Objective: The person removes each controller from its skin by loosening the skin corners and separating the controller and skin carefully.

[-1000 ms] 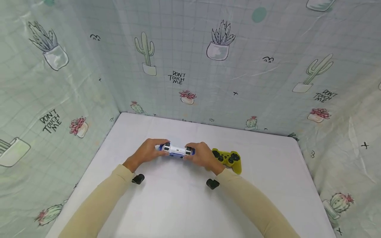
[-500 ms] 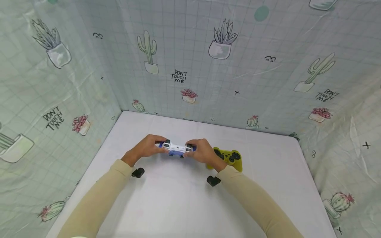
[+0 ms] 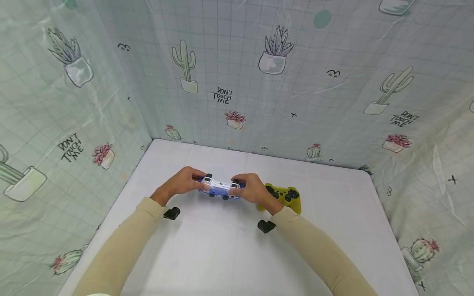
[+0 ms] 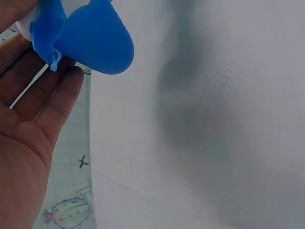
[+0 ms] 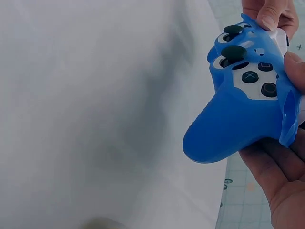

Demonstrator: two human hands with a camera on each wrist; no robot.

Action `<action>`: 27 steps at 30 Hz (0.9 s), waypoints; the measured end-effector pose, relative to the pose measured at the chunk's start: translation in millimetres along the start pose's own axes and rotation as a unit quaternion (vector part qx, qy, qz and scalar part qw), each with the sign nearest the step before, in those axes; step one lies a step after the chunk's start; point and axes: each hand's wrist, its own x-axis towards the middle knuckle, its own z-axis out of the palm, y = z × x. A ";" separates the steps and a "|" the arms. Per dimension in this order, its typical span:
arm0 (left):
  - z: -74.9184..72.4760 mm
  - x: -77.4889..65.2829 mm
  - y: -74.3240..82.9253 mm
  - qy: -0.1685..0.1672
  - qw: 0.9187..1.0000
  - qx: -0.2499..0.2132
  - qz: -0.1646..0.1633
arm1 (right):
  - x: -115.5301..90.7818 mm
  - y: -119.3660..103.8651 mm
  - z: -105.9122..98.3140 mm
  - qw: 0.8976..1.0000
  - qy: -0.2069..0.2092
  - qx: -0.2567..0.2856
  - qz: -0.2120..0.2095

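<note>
A white game controller (image 3: 221, 185) is held between both hands above the table, its trigger side turned up in the head view. Around it sits a blue silicone cover (image 5: 228, 124), whose edge stands loose and folded near the shoulder buttons in the right wrist view. My left hand (image 3: 184, 181) grips the controller's left end, thumb in front and fingers behind. At the other end my right hand (image 3: 252, 189) pinches it the same way. In the left wrist view, one rounded grip of the cover hangs past the fingers (image 4: 62, 95). Two dark thumbsticks point toward the table's near side.
A yellow game controller (image 3: 292, 199) lies on the white table (image 3: 218, 255), partly behind the right wrist. Black wrist cameras jut inward from the left and right forearms. A cactus-print curtain (image 3: 237, 74) encloses the table's back and sides.
Both hands have tilted the controller, so more of its blue face and thumbsticks shows in the head view. Its place has barely shifted, and the yellow controller stays put.
</note>
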 end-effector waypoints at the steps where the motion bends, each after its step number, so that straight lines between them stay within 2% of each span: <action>1: 0.2 -0.2 -0.1 -0.001 1.000 -0.005 -0.002 | -0.3 -0.1 0.4 1.000 0.003 0.004 0.001; 6: 2.5 -2.2 -2.1 -0.007 1.000 -0.027 -0.005 | 1.7 2.2 2.7 0.999 0.015 0.029 0.004; 13: 2.2 -2.6 -3.4 -0.003 1.000 -0.030 -0.007 | 4.8 6.5 4.0 0.998 0.017 0.066 0.015; 20: 4.3 -0.6 -6.6 -0.004 0.999 -0.037 -0.019 | 8.3 7.1 5.8 0.993 0.030 0.102 0.049; 27: 7.1 -0.5 -9.8 0.002 0.998 -0.052 -0.029 | 10.5 6.4 6.4 0.988 0.020 0.132 0.073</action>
